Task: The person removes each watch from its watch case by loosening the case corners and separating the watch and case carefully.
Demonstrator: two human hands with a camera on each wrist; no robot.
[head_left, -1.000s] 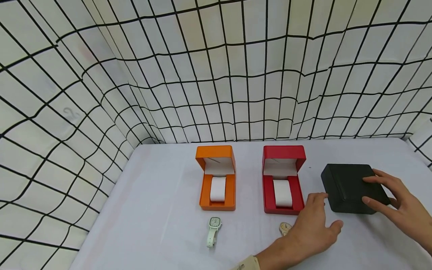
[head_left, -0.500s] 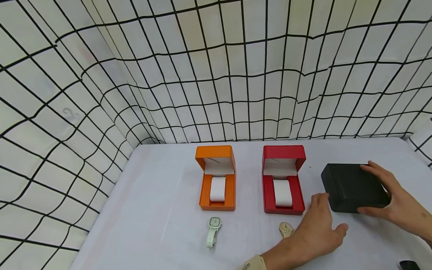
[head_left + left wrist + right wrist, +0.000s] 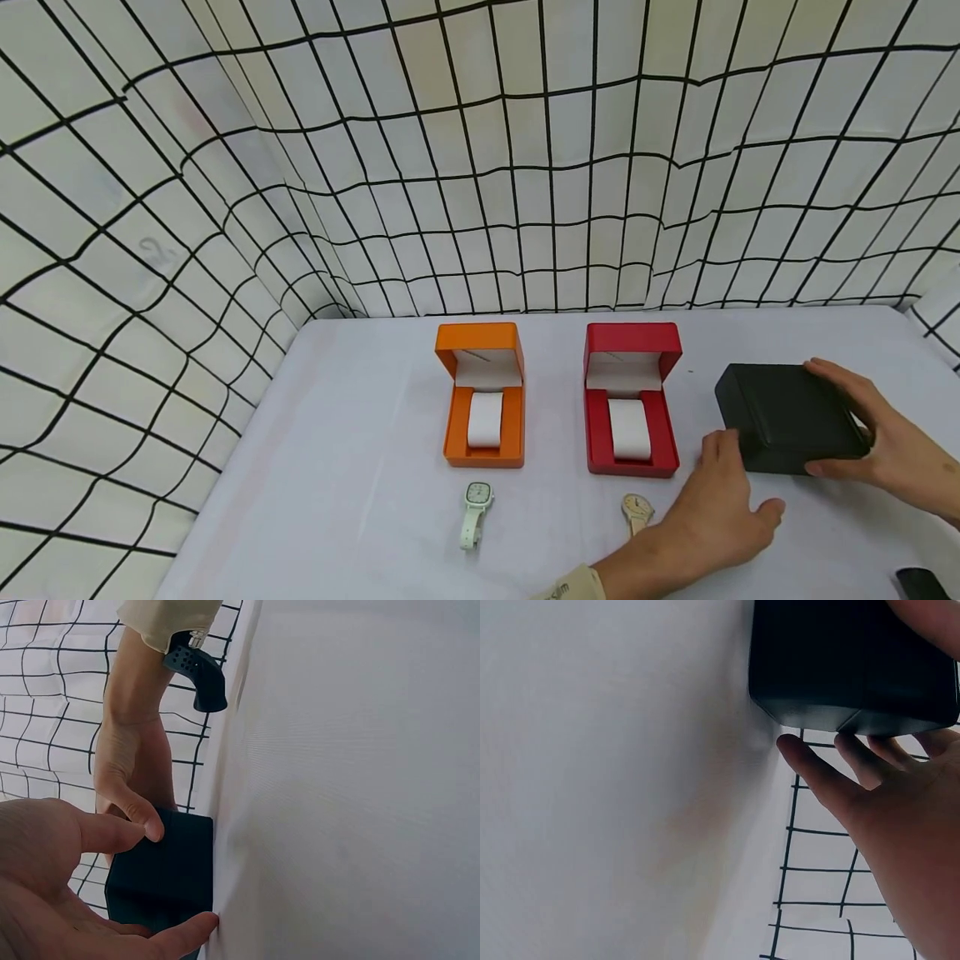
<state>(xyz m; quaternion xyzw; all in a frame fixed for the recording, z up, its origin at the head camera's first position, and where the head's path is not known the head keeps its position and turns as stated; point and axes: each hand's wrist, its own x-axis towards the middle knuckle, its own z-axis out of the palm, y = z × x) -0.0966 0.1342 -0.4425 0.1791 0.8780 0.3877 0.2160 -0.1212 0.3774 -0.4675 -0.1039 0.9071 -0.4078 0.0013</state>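
My right hand [image 3: 896,437] holds a closed black box [image 3: 787,412] at the right of the table. Its thumb lies along the near side; its fingers [image 3: 810,769] reach the far side in the right wrist view. My left hand [image 3: 716,508] is at the box's left side, fingertips right at its front left corner, thumb spread away. In the left wrist view, the left thumb and one finger [image 3: 184,937] extend across the box [image 3: 169,862]. Just left of the left hand lies a beige watch [image 3: 637,508], its strap partly hidden behind the forearm.
An open red watch box [image 3: 596,433] and an open orange one [image 3: 457,429], each with a white cushion, stand left of the hands. A pale green watch [image 3: 476,508] lies before the orange box. Black wire netting [image 3: 551,192] rises behind the white table [image 3: 337,500].
My right hand's fingers have gone from the top of the black box to its sides and now grip it. My left hand has shifted right, up to the box, showing more of the beige watch.
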